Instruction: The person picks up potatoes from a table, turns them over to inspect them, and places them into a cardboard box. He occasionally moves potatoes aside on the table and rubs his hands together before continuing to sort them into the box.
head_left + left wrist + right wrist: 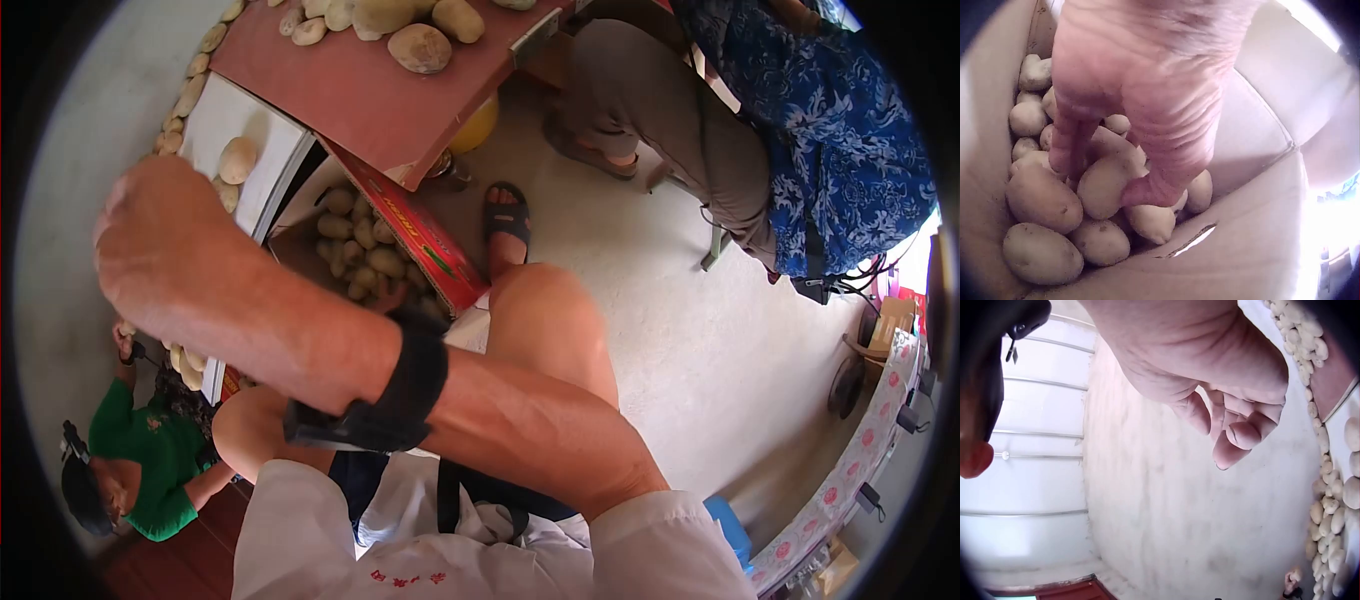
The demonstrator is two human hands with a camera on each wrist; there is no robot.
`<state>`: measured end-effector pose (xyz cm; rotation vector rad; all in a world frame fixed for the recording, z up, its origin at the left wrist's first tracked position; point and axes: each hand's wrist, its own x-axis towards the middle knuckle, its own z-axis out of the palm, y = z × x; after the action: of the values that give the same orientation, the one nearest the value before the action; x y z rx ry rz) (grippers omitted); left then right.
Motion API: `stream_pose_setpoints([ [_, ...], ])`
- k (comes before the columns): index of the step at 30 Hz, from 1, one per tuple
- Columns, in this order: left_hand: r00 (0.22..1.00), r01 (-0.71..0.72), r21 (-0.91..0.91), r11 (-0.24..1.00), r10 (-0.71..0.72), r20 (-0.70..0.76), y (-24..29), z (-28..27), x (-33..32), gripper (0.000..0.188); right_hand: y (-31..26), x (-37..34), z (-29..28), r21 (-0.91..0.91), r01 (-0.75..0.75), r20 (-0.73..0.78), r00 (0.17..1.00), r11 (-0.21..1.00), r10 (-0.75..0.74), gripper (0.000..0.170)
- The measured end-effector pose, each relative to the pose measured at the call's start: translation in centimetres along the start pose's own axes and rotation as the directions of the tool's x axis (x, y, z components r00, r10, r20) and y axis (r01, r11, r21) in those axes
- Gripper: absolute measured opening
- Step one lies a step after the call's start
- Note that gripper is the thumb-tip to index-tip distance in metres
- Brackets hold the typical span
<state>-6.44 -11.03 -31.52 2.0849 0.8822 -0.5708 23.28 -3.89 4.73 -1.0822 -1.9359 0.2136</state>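
Note:
Down inside a cardboard box of potatoes, my left hand has its thumb and fingers around a pale potato. In the head view that hand shows only in part, beyond my right forearm. Other potatoes lie around it in the box. My right hand is raised over the white tabletop on the left. In the right wrist view the right hand has loosely curled fingers, with nothing visible in them.
Potatoes lie on the red tabletop, and a row of them runs along the wall. A person in green sits at the left; another in a blue patterned top is at the right. A stool leg stands beside that person.

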Motion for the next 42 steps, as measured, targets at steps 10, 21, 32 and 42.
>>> stream_pose_setpoints([
  [10,0.993,0.037,-0.026,0.999,-0.040,-0.111,6.7,3.9,6.8,0.074,-1.2,-2.2,-1.2,0.914,-0.037,0.198,0.910,-0.405,0.363,0.017],
  [21,0.961,0.246,-0.213,0.946,-0.266,-0.075,10.1,-1.7,8.3,0.069,-0.6,-3.4,-7.0,0.955,-0.288,0.282,0.821,-0.067,0.497,0.024],
  [32,0.926,0.323,-0.366,0.873,-0.371,-0.066,11.5,-3.4,7.9,0.066,-0.4,-4.0,-7.6,0.882,-0.471,0.366,0.713,0.022,0.598,0.030],
  [42,0.942,0.112,-0.246,0.963,-0.182,-0.283,12.4,-0.2,7.3,0.052,-0.9,-4.4,-7.8,0.905,-0.425,0.346,0.741,0.004,0.575,0.028],
])
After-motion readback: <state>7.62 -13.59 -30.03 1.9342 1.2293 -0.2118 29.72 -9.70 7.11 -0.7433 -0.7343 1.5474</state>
